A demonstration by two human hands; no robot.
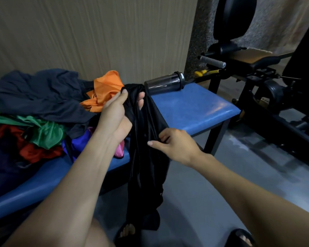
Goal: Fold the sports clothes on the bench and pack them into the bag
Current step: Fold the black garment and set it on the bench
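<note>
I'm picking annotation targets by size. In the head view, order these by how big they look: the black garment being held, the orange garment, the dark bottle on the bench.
1. black garment, though nearest the camera
2. orange garment
3. dark bottle

Silky black cloth garment (146, 139), glossy blue vinyl bench (194, 107), dark translucent plastic bottle (163, 82)

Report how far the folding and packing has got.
Done: nothing visibly; no folded clothes or bag are in view. In hand: the left hand grips the top of a black garment hanging off the blue bench, and the right hand pinches it lower down. Left: the unfolded pile, orange, green, red and dark pieces, still needs folding and packing.
</note>
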